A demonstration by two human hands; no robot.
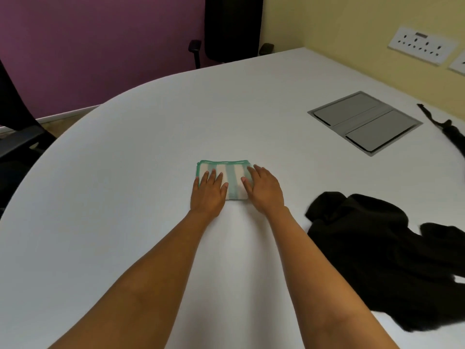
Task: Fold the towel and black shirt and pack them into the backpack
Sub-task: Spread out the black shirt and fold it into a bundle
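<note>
From the head camera, the towel (pixel 230 178), white with green stripes and a green border, lies folded into a small rectangle near the middle of the white table (pixel 125 197). Both hands rest flat on it: the left hand (pixel 208 192) covers its left part and the right hand (pixel 264 190) its right part, each with fingers straight and lightly spread, pressing down on the cloth rather than pinching it. A strip of towel shows between the two hands. The black shirt (pixel 382 255) lies crumpled and unfolded on the table to the right, well apart from the towel. Beyond it, at the far right edge, a dark strap-like item (pixel 445 127) reaches into view; I cannot tell what it belongs to. A grey cable hatch (pixel 364 122) is set into the tabletop, a black chair (pixel 232 26) stands behind the table, and wall sockets (pixel 422 45) sit on the yellow wall.
</note>
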